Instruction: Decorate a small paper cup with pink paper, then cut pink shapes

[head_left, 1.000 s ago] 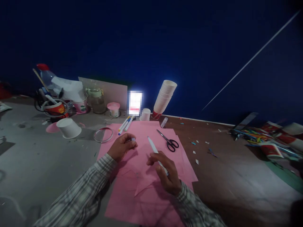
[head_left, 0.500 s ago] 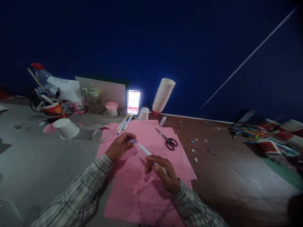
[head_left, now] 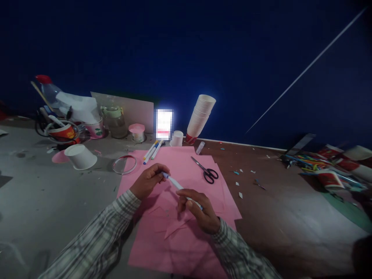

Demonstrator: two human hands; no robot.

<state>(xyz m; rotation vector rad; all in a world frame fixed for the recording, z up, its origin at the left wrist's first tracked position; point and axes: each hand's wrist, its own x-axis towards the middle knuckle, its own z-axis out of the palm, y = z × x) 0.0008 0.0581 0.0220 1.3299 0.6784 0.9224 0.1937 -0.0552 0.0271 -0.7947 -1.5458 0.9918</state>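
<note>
My left hand (head_left: 151, 179) pinches a small blue marker cap (head_left: 166, 175) between thumb and fingertips. Wrapped round the white barrel of a felt-tip marker (head_left: 176, 183) is my right hand (head_left: 199, 209). The marker's tip end meets the cap; whether it is pressed fully in I cannot tell. Both hands are above pink paper sheets (head_left: 174, 252). Smaller pink paper pieces (head_left: 174, 226) lie under my right hand. Black-handled scissors (head_left: 207, 172) rest on the paper to the right, and several more markers (head_left: 151, 152) lie at its far edge.
A leaning stack of paper cups (head_left: 201, 118) stands against the blue wall. A tape roll (head_left: 124, 165) and an upturned white cup (head_left: 80, 157) sit on the left. A glue stick (head_left: 200, 147) lies behind the scissors. Cups and coloured sticks (head_left: 309, 166) clutter the far right.
The marker's tip and the blue cap, apart before, have come together. My right hand has shifted slightly up and left with the marker. The left hand keeps its pinch.
</note>
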